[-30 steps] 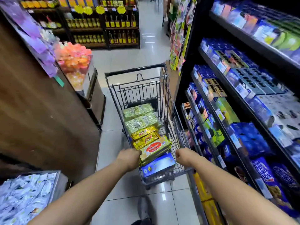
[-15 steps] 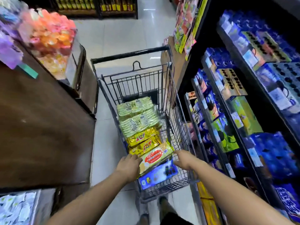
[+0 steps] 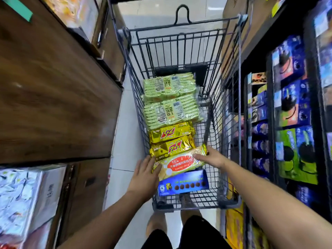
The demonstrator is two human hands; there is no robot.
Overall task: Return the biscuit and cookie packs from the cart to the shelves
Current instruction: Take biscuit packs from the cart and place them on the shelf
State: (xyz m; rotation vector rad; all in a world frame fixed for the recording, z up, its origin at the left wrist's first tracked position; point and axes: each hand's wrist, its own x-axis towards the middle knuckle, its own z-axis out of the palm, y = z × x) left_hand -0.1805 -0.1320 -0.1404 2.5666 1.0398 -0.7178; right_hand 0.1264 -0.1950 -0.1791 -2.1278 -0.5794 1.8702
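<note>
Both my hands on the red-oval biscuit pack (image 3: 179,164), lower centre.
Right hand (image 3: 213,157) pinches its right end; left hand (image 3: 143,177) lies straight-fingered against its left end. Pack overlaps blue box (image 3: 183,185) in cart (image 3: 239,105). Shelves (image 3: 287,105) just beside, right; narrow floor strip (image 3: 125,123) left.

Gold packs (image 3: 172,141), pale-green packs (image 3: 170,97), blue box (image 3: 183,184)

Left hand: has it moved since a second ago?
Yes. The left hand left the near rim of the cart and reached forward into the basket, onto the red-oval pack.
</note>
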